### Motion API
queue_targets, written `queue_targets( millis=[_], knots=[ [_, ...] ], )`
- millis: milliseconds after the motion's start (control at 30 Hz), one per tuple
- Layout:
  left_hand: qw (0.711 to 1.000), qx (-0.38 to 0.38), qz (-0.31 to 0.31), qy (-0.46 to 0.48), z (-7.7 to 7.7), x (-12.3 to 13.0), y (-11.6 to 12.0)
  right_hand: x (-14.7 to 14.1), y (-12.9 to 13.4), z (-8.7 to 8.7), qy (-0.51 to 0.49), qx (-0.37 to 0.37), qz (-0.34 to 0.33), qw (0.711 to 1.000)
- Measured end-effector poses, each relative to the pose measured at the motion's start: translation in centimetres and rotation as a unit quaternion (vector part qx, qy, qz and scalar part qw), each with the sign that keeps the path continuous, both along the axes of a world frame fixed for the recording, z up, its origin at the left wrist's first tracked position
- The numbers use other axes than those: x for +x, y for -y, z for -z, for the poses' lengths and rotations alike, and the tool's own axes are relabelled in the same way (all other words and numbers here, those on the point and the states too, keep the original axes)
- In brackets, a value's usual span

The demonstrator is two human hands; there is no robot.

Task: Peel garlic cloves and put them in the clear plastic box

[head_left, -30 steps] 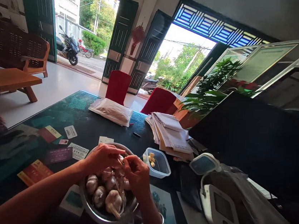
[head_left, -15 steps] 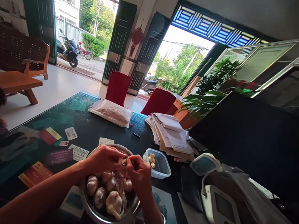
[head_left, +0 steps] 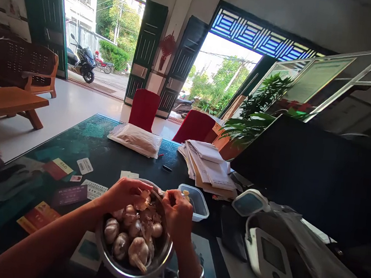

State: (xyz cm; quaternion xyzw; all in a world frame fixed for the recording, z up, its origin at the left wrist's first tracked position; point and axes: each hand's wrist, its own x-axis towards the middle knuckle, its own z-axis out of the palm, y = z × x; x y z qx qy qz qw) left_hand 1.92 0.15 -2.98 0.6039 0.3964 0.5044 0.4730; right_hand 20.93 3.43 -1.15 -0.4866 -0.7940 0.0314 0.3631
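A steel bowl point(head_left: 104, 261) holds several garlic bulbs point(head_left: 138, 252) and loose papery skins. Over its far left part is my left hand point(head_left: 128, 195), its fingers closed on a piece of garlic point(head_left: 142, 200). My right hand point(head_left: 177, 207), with bangles at the wrist, is above the bowl's right rim, fingers pinched together on a small pale piece at the fingertips that I cannot make out clearly. Just behind my right hand, a clear plastic box point(head_left: 200, 205) has peeled cloves point(head_left: 186, 194) in it, partly hidden by that hand.
Cards point(head_left: 70, 193) lie under or on the dark table point(head_left: 95, 162) at the left. Beyond the bowl are a wrapped packet point(head_left: 136, 139) and piled papers point(head_left: 204, 163). A white monitor device point(head_left: 270, 260) and a black screen point(head_left: 310, 184) stand at the right.
My hands have moved apart from each other. My right hand has shifted right, now covering part of the box; my left hand has moved slightly left with garlic beneath its fingers.
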Motion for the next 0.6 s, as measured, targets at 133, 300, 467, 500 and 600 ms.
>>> queue_targets(
  millis=[133,300,467,500,600],
  knots=[
    [0.999,-0.009,-0.019,0.05,-0.9,0.0,0.2,-0.4,0.0,0.5,0.21,-0.039,-0.011,0.977],
    [0.998,-0.006,-0.039,0.043,-1.1,0.0,0.3,-0.6,0.4,0.6,0.266,-0.034,-0.042,0.963],
    [0.998,0.007,-0.047,0.027,-0.8,0.0,0.2,-0.9,1.0,0.1,0.179,-0.05,-0.104,0.977],
    [0.999,0.01,-0.048,0.022,-0.8,0.0,0.2,-1.0,1.1,0.1,0.161,-0.056,-0.124,0.978],
    [0.999,0.016,-0.05,0.003,-0.8,0.0,0.2,-1.1,1.2,0.3,0.13,-0.067,-0.157,0.977]
  ],
)
